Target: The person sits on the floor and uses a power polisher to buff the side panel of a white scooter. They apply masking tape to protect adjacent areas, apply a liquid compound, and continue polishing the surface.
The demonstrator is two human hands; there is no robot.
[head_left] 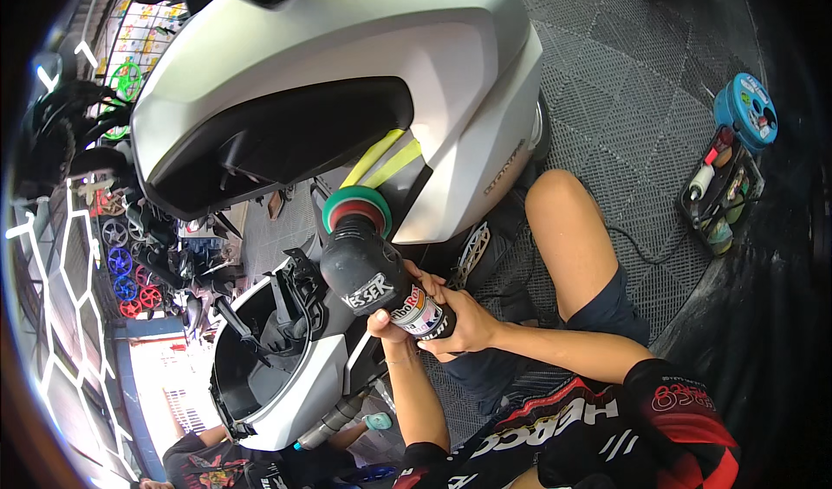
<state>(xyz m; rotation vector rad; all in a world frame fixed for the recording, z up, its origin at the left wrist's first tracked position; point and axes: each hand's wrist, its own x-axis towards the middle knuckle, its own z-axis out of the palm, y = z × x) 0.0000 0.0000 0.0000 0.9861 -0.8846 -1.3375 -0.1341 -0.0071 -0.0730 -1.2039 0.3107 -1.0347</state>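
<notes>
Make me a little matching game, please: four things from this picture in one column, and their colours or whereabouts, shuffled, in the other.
Things:
1. Polisher
2. Pad
3. Tape strips
4. Round case

Colours or whereabouts:
A. Yellow
B. Blue, at the right of the view
C. Held by the left hand and right hand
D. Green around its edge

Right pairs: 1-C, 2-D, 3-A, 4-B

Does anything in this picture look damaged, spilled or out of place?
Nothing looks plainly damaged or spilled. Two yellow strips on the white scooter, near the polisher's green pad, stand out by their colour, but they seem deliberate.
</notes>
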